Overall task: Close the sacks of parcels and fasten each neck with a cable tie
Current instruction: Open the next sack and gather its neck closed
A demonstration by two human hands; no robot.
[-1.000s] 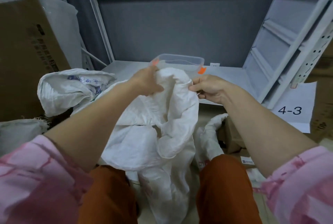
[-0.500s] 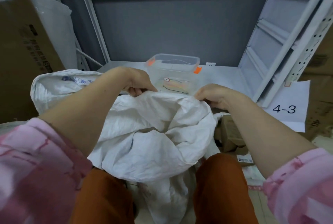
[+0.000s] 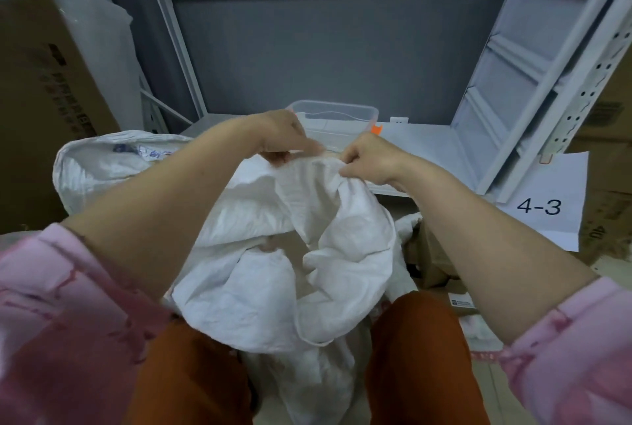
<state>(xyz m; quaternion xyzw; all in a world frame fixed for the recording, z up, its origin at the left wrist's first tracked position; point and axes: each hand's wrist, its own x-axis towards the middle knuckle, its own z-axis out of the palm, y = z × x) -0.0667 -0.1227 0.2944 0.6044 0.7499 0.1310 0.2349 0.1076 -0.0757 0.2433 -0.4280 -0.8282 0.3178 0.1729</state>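
Observation:
A white woven sack (image 3: 270, 274) stands between my knees, its mouth loosely gathered and folded over. My left hand (image 3: 284, 137) pinches the top rim of the sack on the left side. My right hand (image 3: 367, 158) grips the rim a short way to the right, fingers curled round the fabric. Both hands sit close together at the highest point of the sack. A clear plastic box (image 3: 337, 117) with orange clips stands on the shelf just behind my hands, with thin ties lying inside it. What the sack holds is hidden.
A second filled white sack (image 3: 102, 165) lies at the left. The white metal shelf (image 3: 420, 147) runs behind, with an upright post at the right carrying a paper sign "4-3" (image 3: 543, 206). Cardboard boxes (image 3: 37, 82) stand at the left and by my right knee.
My hands have drawn together along the sack's rim, from spread wide apart to nearly touching. The sack's mouth has narrowed and bunched up between them.

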